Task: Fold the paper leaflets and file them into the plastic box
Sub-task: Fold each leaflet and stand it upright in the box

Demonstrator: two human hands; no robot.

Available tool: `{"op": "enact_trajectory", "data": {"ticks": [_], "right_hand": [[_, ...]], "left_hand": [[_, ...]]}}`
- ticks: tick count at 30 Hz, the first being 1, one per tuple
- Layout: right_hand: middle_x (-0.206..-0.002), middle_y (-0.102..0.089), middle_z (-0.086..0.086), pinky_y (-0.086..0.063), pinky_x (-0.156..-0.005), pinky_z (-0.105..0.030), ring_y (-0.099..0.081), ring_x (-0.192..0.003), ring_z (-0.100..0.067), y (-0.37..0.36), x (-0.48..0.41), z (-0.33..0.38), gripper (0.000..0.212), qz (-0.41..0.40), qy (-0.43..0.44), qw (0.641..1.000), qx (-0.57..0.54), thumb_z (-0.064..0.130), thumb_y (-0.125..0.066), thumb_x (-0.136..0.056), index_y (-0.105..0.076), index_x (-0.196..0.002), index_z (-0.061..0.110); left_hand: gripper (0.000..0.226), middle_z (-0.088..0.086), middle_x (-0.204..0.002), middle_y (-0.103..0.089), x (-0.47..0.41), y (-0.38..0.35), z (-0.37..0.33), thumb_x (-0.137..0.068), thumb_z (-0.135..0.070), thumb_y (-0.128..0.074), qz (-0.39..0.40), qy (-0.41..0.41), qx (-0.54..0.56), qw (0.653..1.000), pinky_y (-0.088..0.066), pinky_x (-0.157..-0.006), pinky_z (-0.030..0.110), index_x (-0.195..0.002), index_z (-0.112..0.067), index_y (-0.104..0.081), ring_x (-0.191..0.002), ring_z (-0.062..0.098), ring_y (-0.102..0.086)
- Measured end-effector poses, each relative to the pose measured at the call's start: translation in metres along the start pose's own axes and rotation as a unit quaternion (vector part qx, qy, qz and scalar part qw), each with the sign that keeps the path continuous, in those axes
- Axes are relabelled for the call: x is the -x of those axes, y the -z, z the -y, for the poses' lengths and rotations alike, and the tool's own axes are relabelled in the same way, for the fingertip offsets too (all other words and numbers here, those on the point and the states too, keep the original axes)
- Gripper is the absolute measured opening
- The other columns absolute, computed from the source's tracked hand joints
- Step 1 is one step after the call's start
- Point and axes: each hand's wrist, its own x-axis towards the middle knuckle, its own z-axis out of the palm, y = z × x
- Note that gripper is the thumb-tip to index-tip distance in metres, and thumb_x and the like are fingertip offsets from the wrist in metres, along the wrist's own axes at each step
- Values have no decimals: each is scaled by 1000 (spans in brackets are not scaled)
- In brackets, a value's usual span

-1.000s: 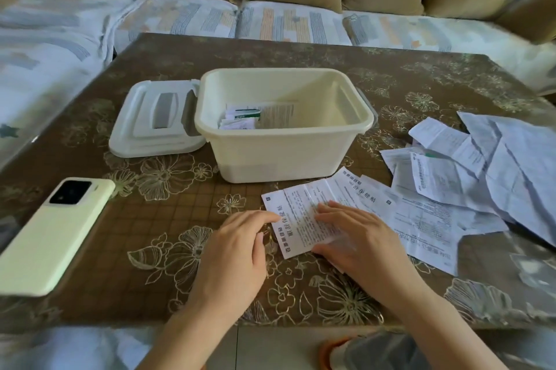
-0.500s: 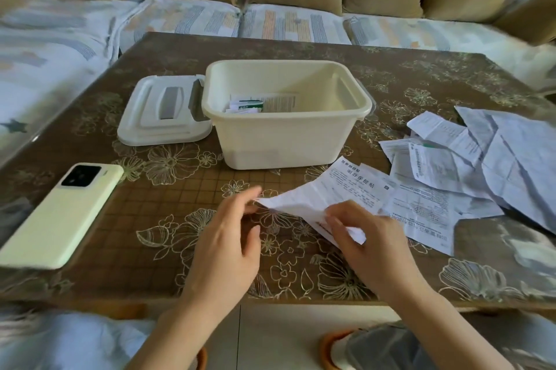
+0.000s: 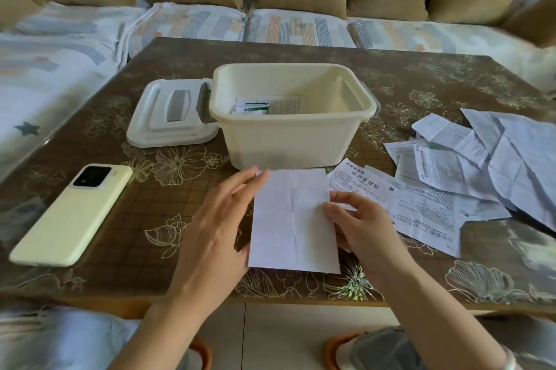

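- leaflet (image 3: 293, 219) lies blank side up on the table (image 3: 135, 234), just in front of the plastic box (image 3: 288, 141), between both hands
- right hand (image 3: 361, 225) pinches its right edge; left hand (image 3: 216, 228) only touches the far left corner, fingers near straight
- thin paper: light, floppy, already creased in a cross, so it likely refolds along those lines
- take it by edges or corners; the glossy top looks slick, so the sheet may slide

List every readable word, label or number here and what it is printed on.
"眼舒保健贴" (uncertain): heading on the printed leaflet beside the right hand.
Nothing legible on the held leaflet, blank side up.
Too small or blurred: the leaflet pile, the papers in the plastic box.
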Motion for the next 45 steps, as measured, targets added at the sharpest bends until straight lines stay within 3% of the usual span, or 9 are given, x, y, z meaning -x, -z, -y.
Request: {"op": "enact_trajectory", "data": {"ticks": [4, 9, 14, 18, 22, 29, 35, 40, 45], "right_hand": [[-83, -75, -2, -59, -73, -39, -72, -78, -18, 0, -7, -7, 14, -20, -3, 998, 67, 19, -60, -93, -65, -105, 25], [-92, -70, 12, -54, -59, -26, -67, -71, -6, 5, -6, -14, 25, -73, 125, 970, 196, 19, -59, -93, -55, -113, 33], [-89, -66, 23, -51, -64, -25, -59, -77, 0, 12, -2, -23, 43, -78, 183, 938, 285, 4, -55, -90, -52, -115, 39], [-84, -64, 26, -47, -54, -18, -58, -69, -2, 10, 2, -27, 37, -52, 191, 914, 354, 7, -55, -90, -53, -106, 41], [-83, -63, 24, -47, -55, -17, -56, -72, 1, 8, 1, -28, 33, -57, 197, 916, 344, 12, -58, -90, -53, -112, 36], [-112, -55, 20, -52, -53, -29, -56, -68, -9, 6, 4, -37, 70, -85, 283, 883, 365, 0, -65, -78, -40, -139, 25], [-124, -50, 13, -51, -49, -30, -53, -66, -7, 7, 3, -38, 52, -84, 343, 841, 410, 18, -67, -82, -52, -131, 28], [-124, -58, 15, -47, -85, -34, -49, -116, -15, 4, -2, -39, 25, -39, 387, 779, 493, 46, -57, -85, -69, -104, 33], [-116, -63, 21, -48, -88, -37, -53, -111, -11, 9, -10, -36, 26, 28, 389, 786, 480, 50, -57, -85, -72, -100, 35]], "left_hand": [[55, -7, -120, -65, 4, -3, 8, -60, 3, -85, 18, -63, -42, 997, -47, -97, 32, -110, -17, -72, -116, 15, -54], [14, -16, -89, -68, 9, -5, 5, -84, -23, -65, 14, -37, -8, 999, -50, -79, 33, -92, -22, -76, -91, 5, -61], [20, -15, -83, -67, 2, -8, -3, -84, -30, -69, 5, 23, 24, 999, -54, -63, 21, -98, -18, -73, -73, 1, -62], [46, -14, -79, -64, -6, -16, -4, -78, -26, -77, 31, 92, 0, 995, -41, -60, 4, -121, -16, -63, -65, -2, -57], [70, -17, -80, -55, -7, -18, -6, -75, -27, -81, 35, 127, -12, 991, -35, -60, 2, -137, -16, -50, -61, -3, -53], [71, 0, -144, -42, -5, -22, -2, -75, -33, -75, 17, 106, -35, 994, -46, -62, 9, -139, -17, -48, -88, 4, -55], [23, -5, -117, -64, -5, -25, 3, -80, -24, -71, 15, 41, -59, 997, -52, -91, 35, -102, -19, -75, -113, 13, -54], [20, -10, -109, -68, -5, -26, 3, -83, -24, -66, 34, 49, -31, 998, -50, -90, 34, -99, -23, -76, -105, 9, -59], [23, -12, -112, -66, -5, -24, 6, -85, -13, -67, 49, 43, -20, 998, -46, -93, 31, -102, -26, -76, -107, 8, -56]]}}
